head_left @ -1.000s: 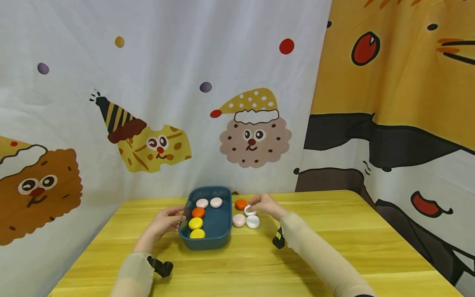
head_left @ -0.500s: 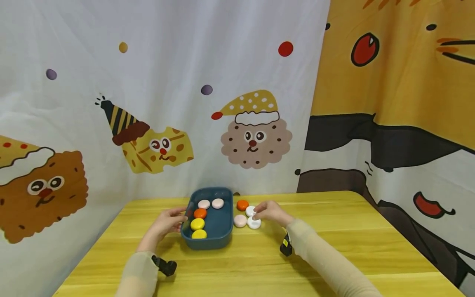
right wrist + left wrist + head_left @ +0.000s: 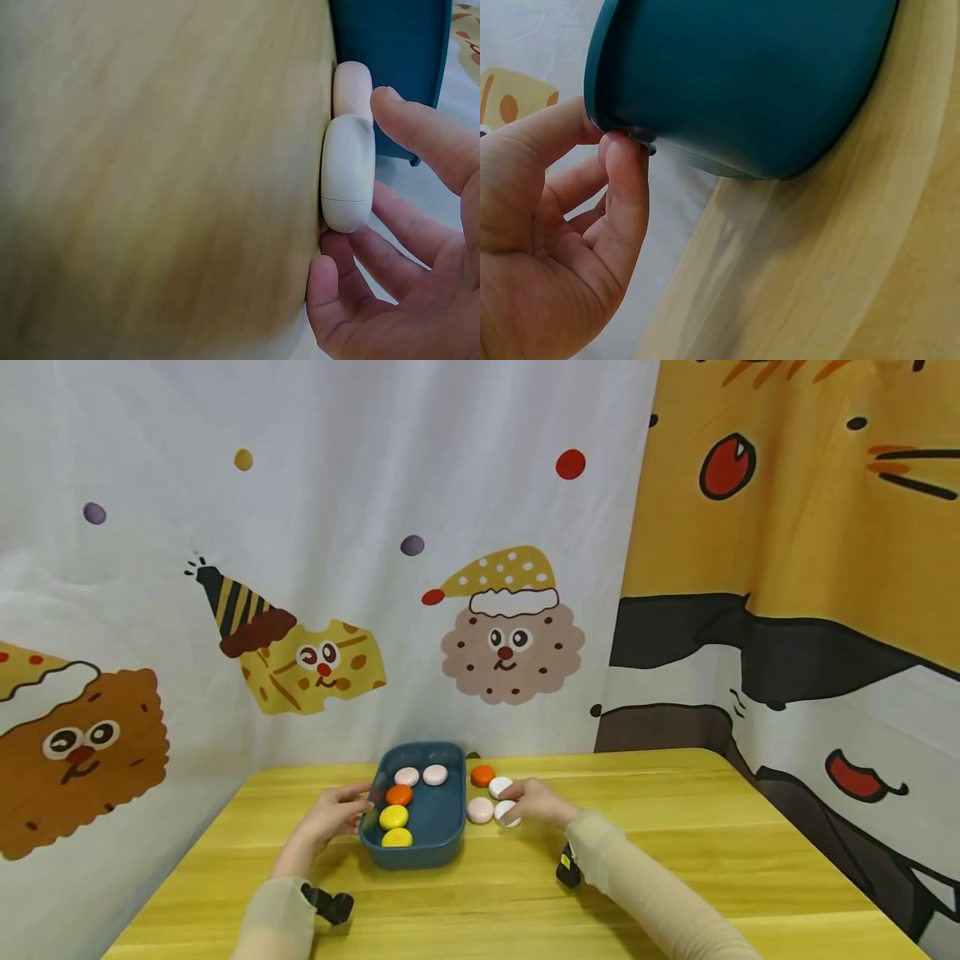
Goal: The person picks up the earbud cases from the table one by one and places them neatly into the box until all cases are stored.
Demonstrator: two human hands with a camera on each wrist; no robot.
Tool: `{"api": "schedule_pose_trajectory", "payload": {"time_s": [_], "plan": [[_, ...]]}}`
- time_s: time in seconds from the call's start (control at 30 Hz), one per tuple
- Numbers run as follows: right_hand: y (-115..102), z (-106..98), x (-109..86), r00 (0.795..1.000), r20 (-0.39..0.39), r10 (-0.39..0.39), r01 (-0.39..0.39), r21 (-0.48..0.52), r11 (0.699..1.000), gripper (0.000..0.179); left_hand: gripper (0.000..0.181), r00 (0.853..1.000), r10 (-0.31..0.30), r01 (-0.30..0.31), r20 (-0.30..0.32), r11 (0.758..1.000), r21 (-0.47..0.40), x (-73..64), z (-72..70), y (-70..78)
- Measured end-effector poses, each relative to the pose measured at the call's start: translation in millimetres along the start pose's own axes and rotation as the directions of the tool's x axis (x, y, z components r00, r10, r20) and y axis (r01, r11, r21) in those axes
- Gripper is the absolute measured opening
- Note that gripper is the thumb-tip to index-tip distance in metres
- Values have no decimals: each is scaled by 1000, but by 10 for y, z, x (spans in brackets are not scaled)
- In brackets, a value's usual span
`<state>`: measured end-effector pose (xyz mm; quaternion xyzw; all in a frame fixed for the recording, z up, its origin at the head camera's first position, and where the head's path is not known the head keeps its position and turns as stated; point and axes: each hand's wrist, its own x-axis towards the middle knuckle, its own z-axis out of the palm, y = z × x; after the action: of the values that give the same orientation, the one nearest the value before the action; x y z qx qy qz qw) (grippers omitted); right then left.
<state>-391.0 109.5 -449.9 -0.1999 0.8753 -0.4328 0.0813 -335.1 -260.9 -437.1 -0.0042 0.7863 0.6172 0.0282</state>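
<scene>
A dark teal tub (image 3: 450, 802) stands on the table, also seen as a teal wall (image 3: 742, 82) in the left wrist view. My left hand (image 3: 333, 814) pinches its left rim between thumb and fingers. Inside lie two pale pink discs (image 3: 435, 774), an orange disc (image 3: 399, 795) and two yellow discs (image 3: 393, 817). My right hand (image 3: 542, 802) is at the nearer white disc (image 3: 349, 172), a rounded piece with a thin seam. Its fingers touch or nearly touch the disc's edge, while the thumb stands apart from it.
Beside the tub's right wall lie another orange disc (image 3: 483, 776), a farther white disc (image 3: 500, 787) and a pale pink disc (image 3: 480, 810). The wooden table (image 3: 450, 910) ends at a patterned curtain (image 3: 405, 635) behind the tub.
My right hand has shifted from the farther white disc toward me to the nearer one. The left hand keeps its place on the tub's rim.
</scene>
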Motion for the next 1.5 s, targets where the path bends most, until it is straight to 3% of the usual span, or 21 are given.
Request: {"api": "schedule_pose_trajectory", "payload": {"time_s": [0.37,0.67,1.17,1.5], "plan": [[29,28,-33,999,22,-26,27,-19,999,46,52,1000,-7,7,-23,1000,-10,-23,17,-16],[123,-9,-46,1000,8,-14,14,-15,1000,48,52,1000,-1,1,9,1000,-15,0,51,-10],[-53,-174,16,999,-45,-24,22,-49,999,46,52,1000,-1,1,4,1000,1,8,21,12],[-178,-283,73,999,-40,-15,13,-50,999,47,52,1000,-10,10,-3,1000,-15,1,2,-12]]}}
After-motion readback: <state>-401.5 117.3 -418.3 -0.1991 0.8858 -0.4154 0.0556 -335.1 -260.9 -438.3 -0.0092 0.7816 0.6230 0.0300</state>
